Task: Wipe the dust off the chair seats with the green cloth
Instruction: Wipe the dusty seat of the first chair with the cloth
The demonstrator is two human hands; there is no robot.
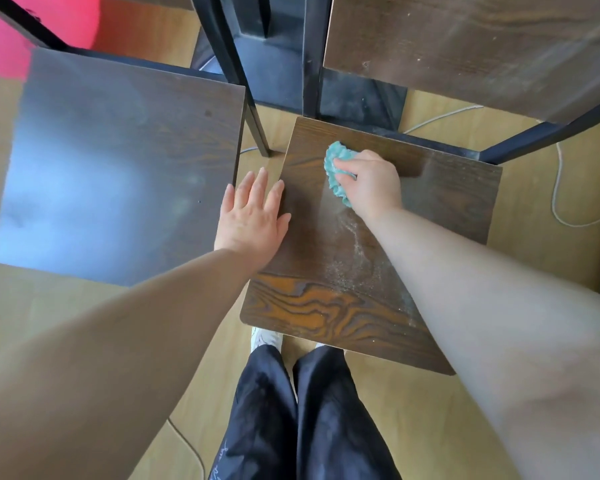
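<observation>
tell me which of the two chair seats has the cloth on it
The right chair seat, the one with a pale dust streak: the right hand presses the green cloth onto it. The left chair seat bears no cloth.

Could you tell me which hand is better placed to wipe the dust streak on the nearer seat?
Right: the right hand holds the green cloth on that seat, beside the dust streak. The left hand lies flat, empty, on the seat's left edge.
</observation>
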